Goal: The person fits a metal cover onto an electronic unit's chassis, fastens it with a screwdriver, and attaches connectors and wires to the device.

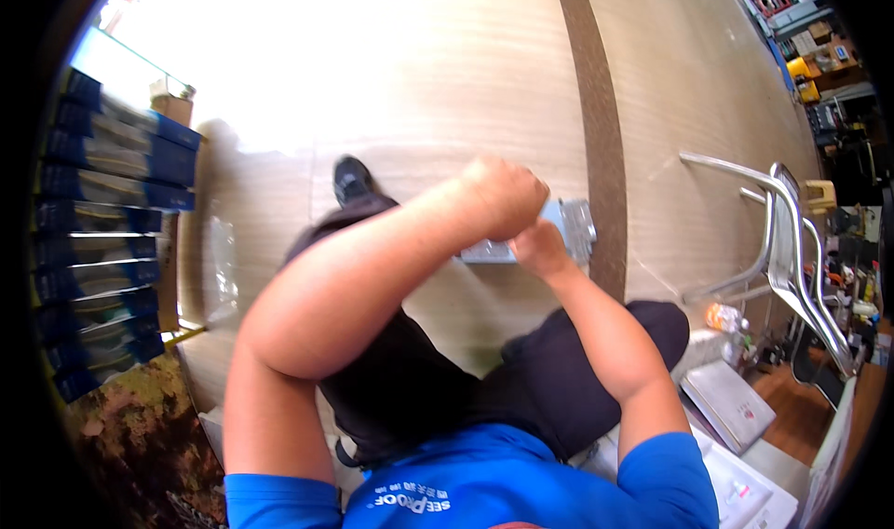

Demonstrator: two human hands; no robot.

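Two hands meet over the lap: the left hand [507,196], curled into a fist, sits atop a grey, clear-wrapped packet [568,229], while the right hand [538,248] pinches its lower edge from beneath. Held above the wooden floor [419,91], the packet hovers beyond the knees. A metal chair [792,250] stands right.

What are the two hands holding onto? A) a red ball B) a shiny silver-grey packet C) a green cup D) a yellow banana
B: both the left hand and the right hand are closed on a shiny silver-grey packet, held up above the person's lap over the wood-look floor.
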